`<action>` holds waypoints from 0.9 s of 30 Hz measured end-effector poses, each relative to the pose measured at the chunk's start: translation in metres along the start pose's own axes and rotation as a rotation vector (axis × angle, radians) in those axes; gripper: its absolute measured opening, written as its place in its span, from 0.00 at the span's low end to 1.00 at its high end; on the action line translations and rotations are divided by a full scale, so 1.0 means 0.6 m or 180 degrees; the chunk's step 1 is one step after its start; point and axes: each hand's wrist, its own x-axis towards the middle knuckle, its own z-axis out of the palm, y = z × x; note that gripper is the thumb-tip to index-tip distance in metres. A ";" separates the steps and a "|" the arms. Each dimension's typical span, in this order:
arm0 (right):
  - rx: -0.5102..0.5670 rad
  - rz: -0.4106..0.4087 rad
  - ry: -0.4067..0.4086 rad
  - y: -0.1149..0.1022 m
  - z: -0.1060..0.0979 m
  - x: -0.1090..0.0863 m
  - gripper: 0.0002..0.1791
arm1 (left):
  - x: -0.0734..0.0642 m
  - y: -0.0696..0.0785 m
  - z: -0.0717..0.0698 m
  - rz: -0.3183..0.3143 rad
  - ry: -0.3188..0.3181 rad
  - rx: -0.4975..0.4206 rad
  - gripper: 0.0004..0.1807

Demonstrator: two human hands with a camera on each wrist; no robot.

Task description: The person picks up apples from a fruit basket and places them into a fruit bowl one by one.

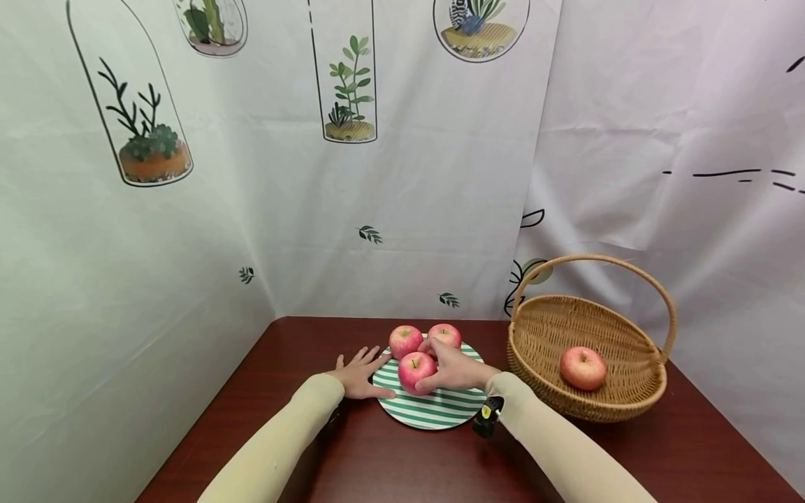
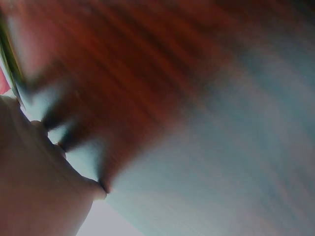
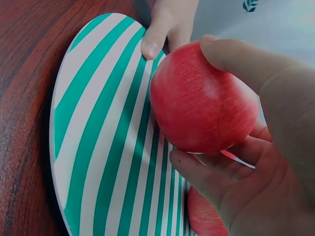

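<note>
My right hand (image 1: 458, 370) grips a red apple (image 1: 415, 372) over a round, green-and-white striped board (image 1: 434, 418). In the right wrist view, thumb and fingers are on opposite sides of this apple (image 3: 204, 101), above the striped surface (image 3: 93, 147). Two more apples, one left (image 1: 404, 340) and one right (image 1: 445, 333), sit behind it at the board's far side. Fingers spread, my left hand (image 1: 358, 377) lies at the board's left edge, its thumb overlapping the rim. The left wrist view shows this hand (image 2: 39, 182) at the lower left against dark wood.
A wicker basket (image 1: 544, 325) with a tall arched handle stands tilted at the right of the dark red table (image 1: 402, 464), with one apple (image 1: 583, 368) inside. Behind the table hangs a white curtain (image 1: 434, 202) printed with plants.
</note>
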 end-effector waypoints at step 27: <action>0.0044 0.0139 0.0127 0.002 0.019 0.007 0.36 | 0.004 -0.002 0.002 0.0027 0.0016 -0.0019 0.54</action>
